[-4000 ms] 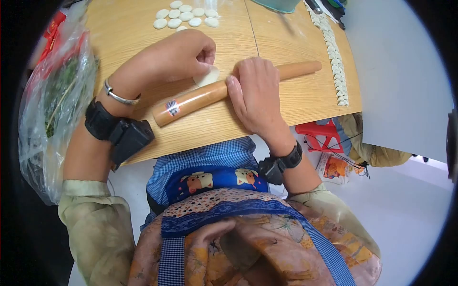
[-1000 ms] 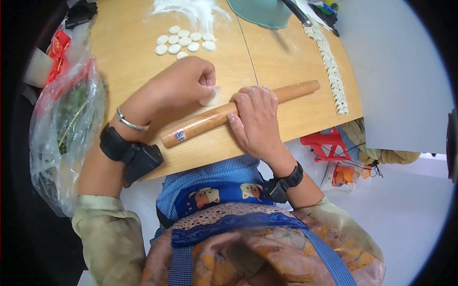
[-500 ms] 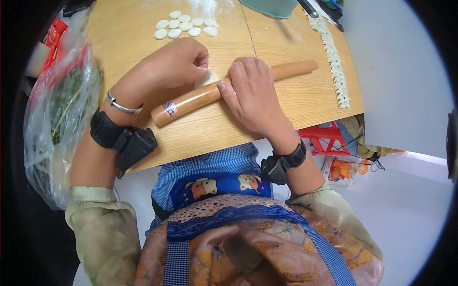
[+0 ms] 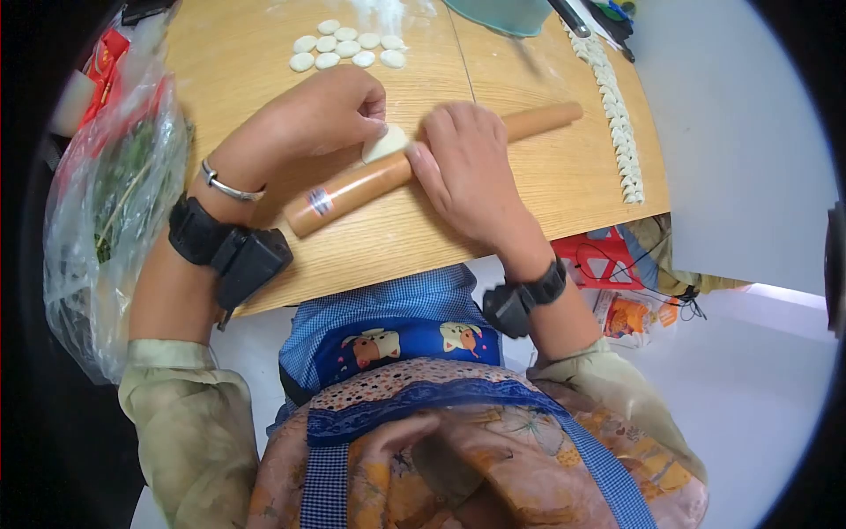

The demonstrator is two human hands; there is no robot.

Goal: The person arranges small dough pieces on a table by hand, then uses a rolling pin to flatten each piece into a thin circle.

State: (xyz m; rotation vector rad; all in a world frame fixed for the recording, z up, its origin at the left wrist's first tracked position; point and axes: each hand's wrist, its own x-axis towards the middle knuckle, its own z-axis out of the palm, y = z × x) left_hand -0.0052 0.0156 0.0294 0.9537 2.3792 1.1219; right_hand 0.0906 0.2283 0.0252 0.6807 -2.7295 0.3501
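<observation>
A wooden rolling pin (image 4: 352, 187) with a small label lies slantwise across the table near its front edge. Wrapped over its middle is my right hand (image 4: 463, 167), its fingers curled on the wood. My left hand (image 4: 339, 110) pinches the edge of a flat white dough round (image 4: 385, 144) just behind the pin. Part of that round is hidden by the pin. Behind my hands lie several small dough discs (image 4: 346, 41) in a cluster, beside a patch of loose flour (image 4: 383, 11).
Rows of folded dough pieces (image 4: 617, 115) run down the right side of the wooden table (image 4: 423, 242). A green bowl (image 4: 502, 13) stands at the back. At the left hangs a plastic bag of greens (image 4: 115, 194). A red stool (image 4: 599, 256) is below right.
The rolling pin has turned slightly and shifted toward me, and more of the dough round shows behind it. My right hand has moved slightly with the pin.
</observation>
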